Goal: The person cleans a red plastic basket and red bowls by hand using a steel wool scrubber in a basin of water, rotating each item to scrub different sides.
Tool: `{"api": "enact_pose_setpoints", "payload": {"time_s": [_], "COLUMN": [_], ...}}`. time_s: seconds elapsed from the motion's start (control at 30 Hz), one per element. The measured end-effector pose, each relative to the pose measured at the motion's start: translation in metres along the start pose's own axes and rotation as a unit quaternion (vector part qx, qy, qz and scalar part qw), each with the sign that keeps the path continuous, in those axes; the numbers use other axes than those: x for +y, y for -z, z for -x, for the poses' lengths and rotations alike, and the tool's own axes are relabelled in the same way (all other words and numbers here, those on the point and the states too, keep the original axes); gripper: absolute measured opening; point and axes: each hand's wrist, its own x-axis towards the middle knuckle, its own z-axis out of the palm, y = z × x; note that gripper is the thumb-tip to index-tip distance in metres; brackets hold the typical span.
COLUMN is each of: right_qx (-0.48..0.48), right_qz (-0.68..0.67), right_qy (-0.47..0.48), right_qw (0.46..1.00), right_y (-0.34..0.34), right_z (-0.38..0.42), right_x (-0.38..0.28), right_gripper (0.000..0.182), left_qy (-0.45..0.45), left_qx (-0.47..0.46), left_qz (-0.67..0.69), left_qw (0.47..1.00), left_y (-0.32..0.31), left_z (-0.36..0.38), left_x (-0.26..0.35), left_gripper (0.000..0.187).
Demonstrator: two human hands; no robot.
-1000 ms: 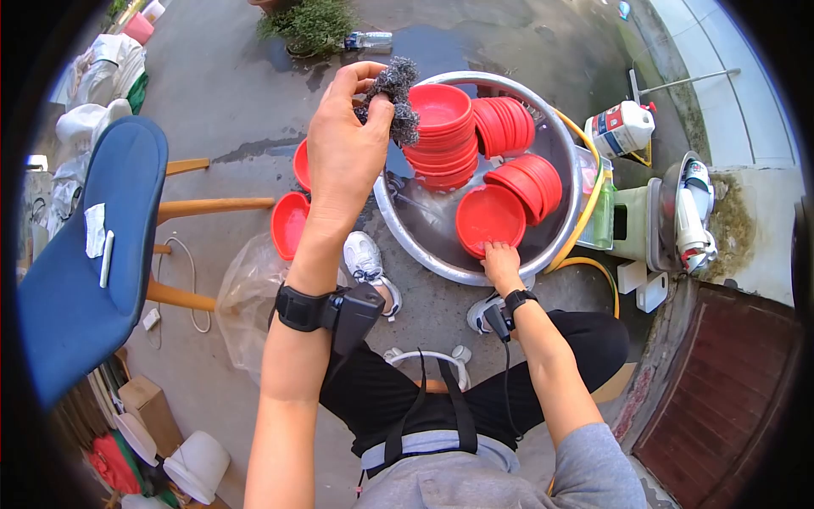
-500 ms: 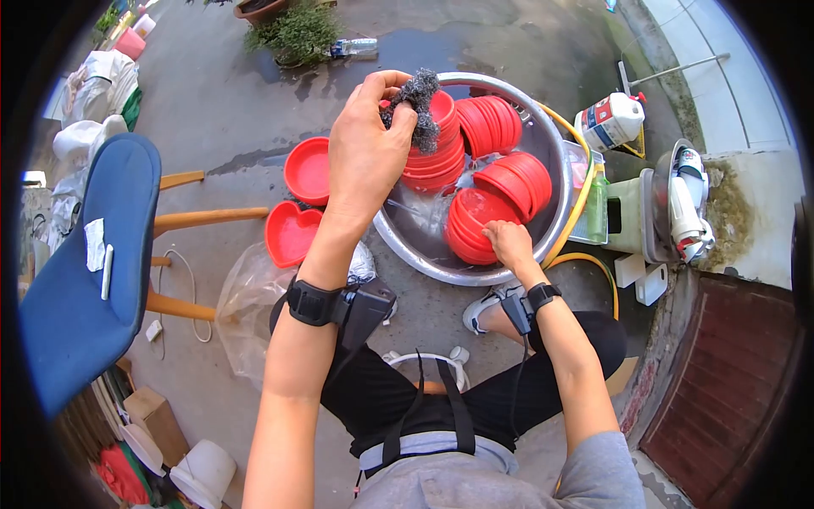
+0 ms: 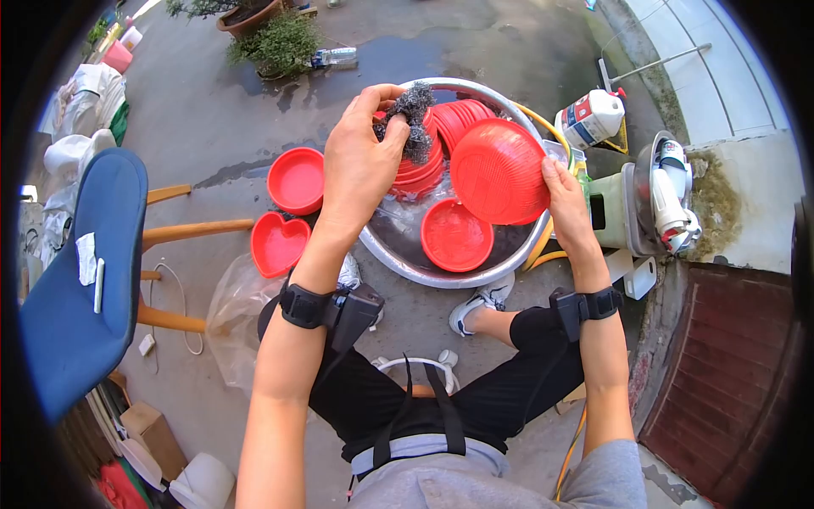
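The right hand (image 3: 570, 202) is closed on the edge of a red bowl (image 3: 498, 172), which tilts over the right part of the metal basin (image 3: 398, 237), its ridged underside facing the camera. The left hand (image 3: 363, 161) pinches a grey wire scrubber (image 3: 413, 117) (thumb on the near side) above the basin's left part. Inside the basin, a single bowl (image 3: 457, 236) lies near the front, with stacked bowls (image 3: 417, 176) behind. Left of the basin, a round dish (image 3: 297, 180) and a heart-shaped dish (image 3: 281, 244) rest on the ground; a yellow hose (image 3: 541, 243) runs along its right.
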Motion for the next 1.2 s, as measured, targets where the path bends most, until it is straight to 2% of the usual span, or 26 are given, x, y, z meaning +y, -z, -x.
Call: {"api": "enact_pose_setpoints", "payload": {"time_s": [0.07, 0.1, 0.17, 0.3, 0.53, 0.6, 0.63, 0.67, 0.7, 0.73, 0.77, 0.83, 0.87, 0.9, 0.93, 0.97, 1.03, 1.07, 1.2], "right_qx": [-0.024, -0.024, 0.019, 0.04, 0.025, -0.017, -0.017, -0.016, -0.014, 0.001, 0.009, -0.011, -0.01, 0.007, 0.025, 0.026, 0.029, 0.03, 0.023], "right_qz": [-0.106, -0.105, -0.238, -0.338, -0.378, -0.345, -0.347, -0.158, 0.038, 0.216, 0.331, 0.466, 0.465, 0.481, 0.497, 0.496, 0.502, 0.503, 0.513], "right_qy": [-0.01, -0.008, -0.036, -0.079, -0.071, 0.005, 0.004, 0.079, 0.15, 0.258, 0.345, 0.432, 0.431, 0.455, 0.477, 0.476, 0.486, 0.486, 0.488], "right_qw": [0.994, 0.994, 0.97, 0.937, 0.923, 0.938, 0.938, 0.984, 0.988, 0.942, 0.878, 0.772, 0.773, 0.749, 0.725, 0.725, 0.714, 0.714, 0.706], "right_y": [0.007, 0.009, 0.012, 0.013, -0.009, -0.014, -0.017, -0.022, -0.027, -0.035, -0.043, -0.052, -0.055, -0.057, -0.059, -0.059, -0.06, -0.06, -0.061], "right_z": [0.007, 0.008, 0.009, 0.005, 0.008, 0.01, 0.012, 0.016, 0.02, 0.023, 0.024, 0.029, 0.03, 0.03, 0.03, 0.031, 0.033, 0.034, 0.036], "right_x": [-0.024, -0.026, -0.027, -0.028, -0.047, -0.048, -0.047, -0.045, -0.045, -0.047, -0.048, -0.052, -0.05, -0.047, -0.046, -0.045, -0.046, -0.045, -0.043], "right_gripper": [0.035, 0.035, 0.035, 0.037, 0.036, 0.034, 0.034, 0.032, 0.032, 0.027, 0.022, 0.022, 0.022, 0.022, 0.023, 0.023, 0.022, 0.022, 0.023], "left_qy": [0.014, 0.013, 0.02, 0.023, 0.044, 0.049, 0.072, 0.094, 0.094, 0.17, 0.245, 0.273, 0.3, 0.326, 0.304, 0.305, 0.269, 0.242, 0.227], "left_qx": [-0.006, -0.005, -0.009, -0.008, -0.016, -0.025, -0.026, -0.026, -0.026, -0.035, -0.043, -0.061, -0.078, -0.095, -0.107, -0.107, -0.113, -0.11, -0.087], "left_qz": [0.0, 0.002, -0.009, -0.019, 0.007, 0.005, 0.076, 0.146, 0.145, 0.241, 0.333, 0.343, 0.355, 0.366, 0.358, 0.357, 0.246, 0.243, 0.232], "left_qw": [1.0, 1.0, 1.0, 1.0, 0.999, 0.998, 0.994, 0.984, 0.985, 0.955, 0.91, 0.897, 0.882, 0.866, 0.876, 0.877, 0.924, 0.933, 0.942], "left_y": [-0.002, -0.002, -0.003, -0.003, -0.006, -0.008, -0.011, -0.012, -0.012, -0.012, -0.011, -0.007, -0.004, -0.001, -0.001, -0.003, -0.006, -0.008, -0.012], "left_z": [0.0, 0.001, 0.002, 0.002, 0.0, 0.0, -0.001, -0.001, -0.002, -0.002, -0.003, -0.004, -0.005, -0.005, -0.004, -0.002, 0.0, 0.0, 0.001], "left_x": [0.004, 0.006, 0.007, 0.007, 0.006, 0.004, 0.0, -0.003, -0.003, -0.003, -0.002, 0.008, 0.015, 0.02, 0.022, 0.025, 0.029, 0.017, 0.007], "left_gripper": [0.027, 0.027, 0.028, 0.028, 0.027, 0.026, 0.027, 0.027, 0.027, 0.028, 0.03, 0.036, 0.043, 0.051, 0.057, 0.057, 0.053, 0.05, 0.044]}}
